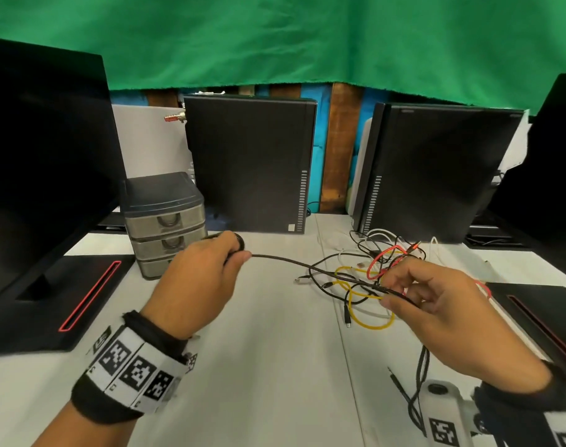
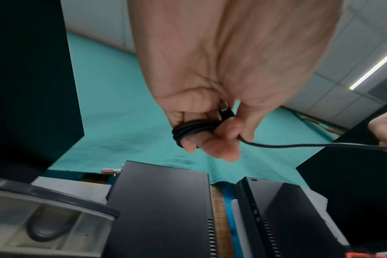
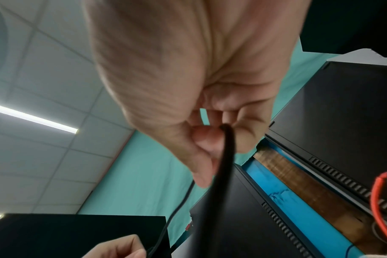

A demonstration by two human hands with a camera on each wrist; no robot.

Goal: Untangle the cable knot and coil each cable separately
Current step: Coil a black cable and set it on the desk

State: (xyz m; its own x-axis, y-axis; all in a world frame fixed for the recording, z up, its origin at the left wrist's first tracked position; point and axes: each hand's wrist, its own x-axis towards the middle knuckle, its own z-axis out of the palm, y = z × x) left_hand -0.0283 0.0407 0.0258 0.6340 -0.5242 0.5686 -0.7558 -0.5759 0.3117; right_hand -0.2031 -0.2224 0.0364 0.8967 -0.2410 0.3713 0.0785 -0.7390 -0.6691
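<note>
Left hand [image 1: 199, 280] curled round a few small turns of the black cable [image 1: 281, 260], plug end tucked inside the fist. Right hand [image 1: 436, 304] pinches the same cable further along, just in front of the cable knot [image 1: 368, 275] on the counter [image 1: 275, 366]. The span between the hands hangs in a shallow sag.

Judged light, limp, smooth-jacketed, so likely to slip. Hold close to the knot; feed slack, don't yank. Yellow cable [image 1: 368, 312] and red cable [image 1: 380, 259] loops could snag.
</note>
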